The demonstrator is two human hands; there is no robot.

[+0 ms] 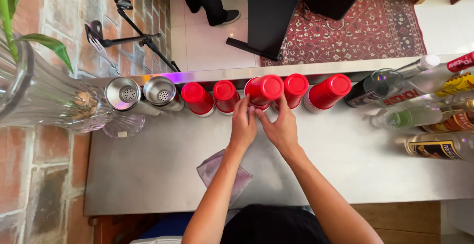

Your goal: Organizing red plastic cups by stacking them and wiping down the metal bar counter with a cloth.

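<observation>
We hold one red cup (264,91) between both hands, left hand (243,125) and right hand (281,125) closed around its base, in the middle of the red row (two steel shakers (143,93) stand left) on the steel counter (163,160).

a single head-worn camera looks almost straight down over a steel counter (163,165) from close above, so the person's own forearms rise from the bottom edge toward the middle of the view. the top of the view faces outward past the counter's far edge to a tiled floor (207,41) and a patterned rug (365,27), with a brick wall (29,175) down the left side.
</observation>
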